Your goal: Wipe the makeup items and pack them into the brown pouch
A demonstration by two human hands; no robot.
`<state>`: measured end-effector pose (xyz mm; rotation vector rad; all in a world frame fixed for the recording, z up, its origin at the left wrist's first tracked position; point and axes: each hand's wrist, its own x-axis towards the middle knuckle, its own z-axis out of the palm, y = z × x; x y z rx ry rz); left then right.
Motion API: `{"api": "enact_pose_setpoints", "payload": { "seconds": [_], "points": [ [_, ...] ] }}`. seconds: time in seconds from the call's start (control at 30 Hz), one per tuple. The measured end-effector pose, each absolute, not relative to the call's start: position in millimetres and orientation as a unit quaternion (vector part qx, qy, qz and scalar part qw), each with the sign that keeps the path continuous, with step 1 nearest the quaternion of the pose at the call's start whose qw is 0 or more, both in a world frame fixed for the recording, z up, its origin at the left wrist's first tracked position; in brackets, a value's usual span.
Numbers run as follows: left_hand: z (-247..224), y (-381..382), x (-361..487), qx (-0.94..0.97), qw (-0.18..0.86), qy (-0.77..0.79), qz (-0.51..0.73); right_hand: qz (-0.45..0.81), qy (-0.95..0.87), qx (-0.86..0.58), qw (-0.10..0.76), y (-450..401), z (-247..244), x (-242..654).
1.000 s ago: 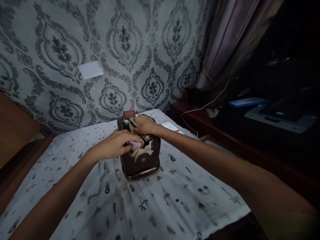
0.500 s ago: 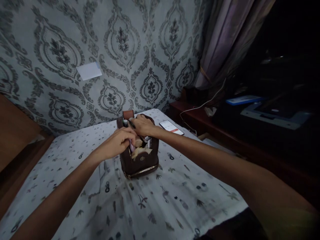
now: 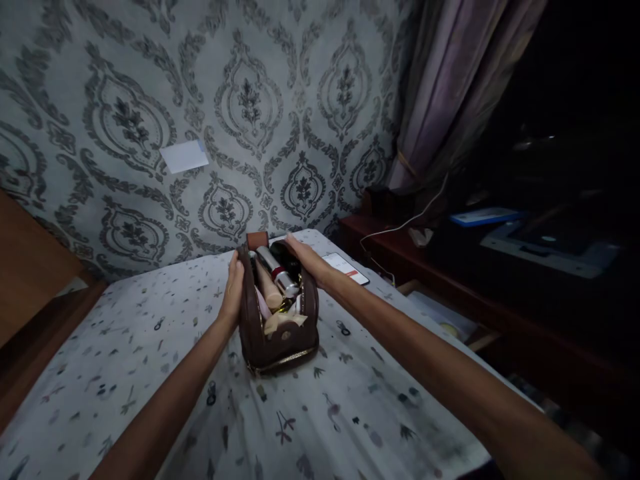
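A dark brown bag stands unzipped on a white patterned sheet. Inside lie a silver tube with a red band, a beige tube, a crumpled cream wrapper and several smaller items. My left hand rests flat along the bag's left side, its fingers pointing up. Against the upper right side lies my right hand, fingers stretched toward the back rim. Both hands touch the bag from outside.
A lit phone lies right of the bag. Beyond it are a dark red desk, a white cable and a partly open drawer. A patterned wall stands behind, with a white card.
Both hands have come out of the bag's opening and moved apart to its two sides. The silver and beige tubes now show inside. The view has shifted slightly.
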<state>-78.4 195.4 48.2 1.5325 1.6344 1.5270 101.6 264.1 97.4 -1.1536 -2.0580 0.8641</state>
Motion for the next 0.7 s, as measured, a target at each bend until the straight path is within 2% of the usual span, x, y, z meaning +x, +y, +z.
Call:
{"api": "enact_pose_setpoints", "payload": {
  "seconds": [0.23,0.5,0.7],
  "points": [
    [49.3,193.7,-78.1,0.545,0.213,0.590,0.557,0.347,-0.769,-0.468,0.264,264.1,98.0,76.3],
    [57.6,192.4,-76.1,0.521,0.249,0.580,0.574,0.327,-0.787,-0.441,0.282,266.8,96.5,83.3],
    [63.8,191.7,-68.3,0.508,0.250,0.582,0.583,0.334,-0.768,-0.436,0.329,266.3,92.2,79.0]
  ]
}}
